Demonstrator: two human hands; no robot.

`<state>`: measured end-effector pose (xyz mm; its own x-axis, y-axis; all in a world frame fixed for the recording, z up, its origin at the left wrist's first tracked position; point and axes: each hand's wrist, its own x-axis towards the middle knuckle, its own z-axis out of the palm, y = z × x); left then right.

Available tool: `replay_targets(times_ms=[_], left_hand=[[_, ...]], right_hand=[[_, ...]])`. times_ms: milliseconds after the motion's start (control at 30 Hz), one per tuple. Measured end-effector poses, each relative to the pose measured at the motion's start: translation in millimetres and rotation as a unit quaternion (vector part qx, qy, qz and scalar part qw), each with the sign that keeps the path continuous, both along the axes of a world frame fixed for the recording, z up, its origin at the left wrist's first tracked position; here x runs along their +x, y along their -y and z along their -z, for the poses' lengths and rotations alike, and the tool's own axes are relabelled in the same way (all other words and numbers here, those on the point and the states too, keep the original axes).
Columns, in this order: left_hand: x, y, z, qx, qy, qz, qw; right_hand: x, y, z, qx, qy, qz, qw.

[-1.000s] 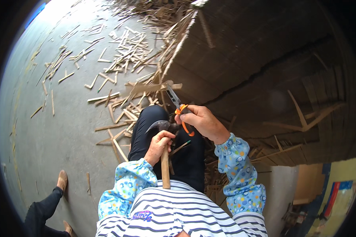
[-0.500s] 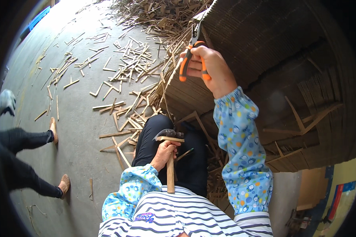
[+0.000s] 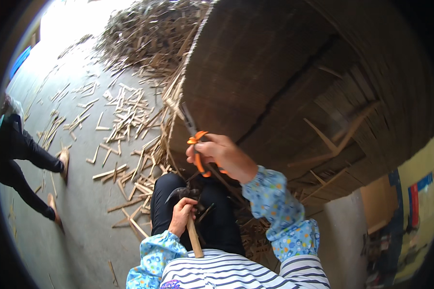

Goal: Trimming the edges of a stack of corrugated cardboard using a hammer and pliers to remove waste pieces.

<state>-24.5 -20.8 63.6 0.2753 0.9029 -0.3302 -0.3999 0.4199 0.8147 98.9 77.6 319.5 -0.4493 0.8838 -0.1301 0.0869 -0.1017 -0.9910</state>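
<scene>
My left hand [image 3: 182,216] is closed round the wooden handle of a claw hammer [image 3: 194,237], just below its dark metal head, over my lap. My right hand [image 3: 225,156] grips orange-and-black long-nose pliers [image 3: 198,139] in front of my knees. Their narrow jaws point up and away, beside the near edge of a large brown corrugated sheet or stack [image 3: 255,62]. Motion blurs the jaws, so I cannot tell whether anything is between them.
Many short wooden strips [image 3: 125,113] litter the grey floor [image 3: 96,202], left of my knees. A dense heap of strips [image 3: 147,36] lies at the far side. Another person's legs [image 3: 21,178] stand at the left. Joined strips [image 3: 337,144] rest against the brown sheets at right.
My right hand has drawn the pliers down toward my lap, away from the far edge of the brown sheets. The left hand still holds the hammer; a light wooden piece by its head no longer shows.
</scene>
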Motion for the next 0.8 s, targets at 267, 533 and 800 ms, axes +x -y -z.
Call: replay_targets(times_ms=[267, 533, 800], left_hand=[[6, -1, -4, 0.017, 0.030, 0.004, 0.999], [6, -2, 9, 0.037, 0.027, -0.003, 0.999], [11, 1, -2, 0.045, 0.021, 0.003, 0.999]], right_hand=[[110, 39, -172, 0.250, 0.055, 0.293, 0.921], [154, 16, -237, 0.241, 0.130, 0.264, 0.925], [127, 40, -206, 0.288, 0.092, 0.299, 0.905]])
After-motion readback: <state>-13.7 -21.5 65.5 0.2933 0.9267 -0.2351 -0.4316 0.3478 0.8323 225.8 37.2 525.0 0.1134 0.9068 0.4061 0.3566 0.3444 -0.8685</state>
